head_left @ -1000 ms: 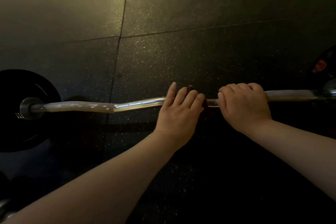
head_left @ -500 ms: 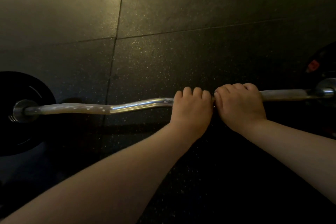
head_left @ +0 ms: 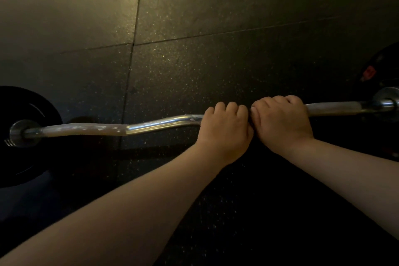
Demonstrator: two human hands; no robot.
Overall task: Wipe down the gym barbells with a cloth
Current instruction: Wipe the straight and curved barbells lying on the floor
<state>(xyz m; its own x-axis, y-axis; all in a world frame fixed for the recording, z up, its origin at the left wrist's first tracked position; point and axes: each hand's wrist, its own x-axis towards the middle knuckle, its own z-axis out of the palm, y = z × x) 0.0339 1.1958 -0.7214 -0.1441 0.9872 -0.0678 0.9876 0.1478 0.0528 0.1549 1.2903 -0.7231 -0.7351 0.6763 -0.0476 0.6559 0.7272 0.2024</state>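
Observation:
A chrome curl barbell [head_left: 155, 124] lies across the dark rubber floor, with a dull knurled stretch near each end. My left hand [head_left: 226, 129] grips the bar at its middle, fingers curled over the top. The dark cloth is wrapped under that hand and almost wholly hidden. Only a dark sliver of the cloth [head_left: 250, 123] shows between my hands. My right hand [head_left: 282, 123] grips the bare bar right beside the left, knuckles touching it.
A black weight plate [head_left: 28, 157] sits on the bar's left end behind a steel collar [head_left: 22, 134]. Another black plate [head_left: 380, 67] with a red mark is at the right end. Speckled rubber floor tiles [head_left: 216, 67] with seams stretch beyond the bar.
My left hand's fingers were straight over the cloth; they have curled round the bar and slid right against my right hand. The right hand has kept its grip.

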